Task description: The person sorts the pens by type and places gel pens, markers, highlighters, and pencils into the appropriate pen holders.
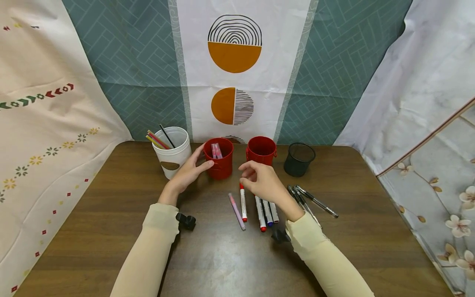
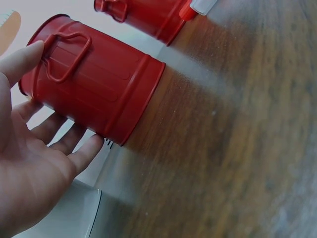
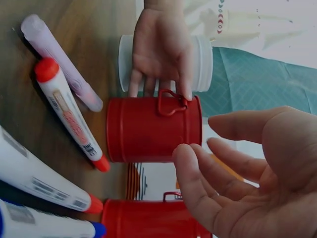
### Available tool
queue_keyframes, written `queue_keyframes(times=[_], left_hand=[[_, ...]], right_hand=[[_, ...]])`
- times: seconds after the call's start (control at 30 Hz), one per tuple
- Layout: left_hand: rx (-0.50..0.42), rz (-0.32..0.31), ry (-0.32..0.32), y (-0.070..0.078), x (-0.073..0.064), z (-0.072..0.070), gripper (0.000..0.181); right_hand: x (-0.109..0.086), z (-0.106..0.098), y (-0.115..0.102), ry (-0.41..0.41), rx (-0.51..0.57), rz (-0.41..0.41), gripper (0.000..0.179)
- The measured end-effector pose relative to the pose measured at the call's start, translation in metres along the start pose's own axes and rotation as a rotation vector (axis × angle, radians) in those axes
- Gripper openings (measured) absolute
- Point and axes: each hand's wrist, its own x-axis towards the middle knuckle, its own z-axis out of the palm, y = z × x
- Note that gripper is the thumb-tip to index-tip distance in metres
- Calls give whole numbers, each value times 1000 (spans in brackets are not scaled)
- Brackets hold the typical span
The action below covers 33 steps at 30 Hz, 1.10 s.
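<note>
My left hand (image 1: pixel 187 173) holds the side of a small red bucket (image 1: pixel 219 167), its thumb by the wire handle at the rim and its fingers along the wall. Pink-capped pens (image 1: pixel 216 151) stand inside this bucket. My right hand (image 1: pixel 264 181), fingers loosely bent and empty, hovers in front of a second red bucket (image 1: pixel 261 149). Below it on the table lie a white marker with red ends (image 3: pixel 69 111) and a pale purple pen (image 1: pixel 236 211). Close by, partly under the right hand in the head view, several white whiteboard markers (image 1: pixel 261 212) lie side by side.
At the left stands a white bucket (image 1: pixel 172 156) with coloured pencils (image 1: pixel 157 140) in it. A black mesh cup (image 1: pixel 298 161) is at the right of the row. Several black pens (image 1: pixel 317 201) lie beyond the right wrist. Patterned cloth (image 1: pixel 237 82) hangs behind the wooden table (image 1: pixel 92 214).
</note>
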Motion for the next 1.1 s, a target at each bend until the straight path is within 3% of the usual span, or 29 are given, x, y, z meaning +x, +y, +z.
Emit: queue_keyframes(times=[0.37,1.1], left_hand=[[6,-6,-1,1,-1,0,78],[26,-17,6,2,-1,0,79]], right_hand=[[-10,11,-2,-44,-27,59,27],[-14,39,-4,-181,-188,76,31]])
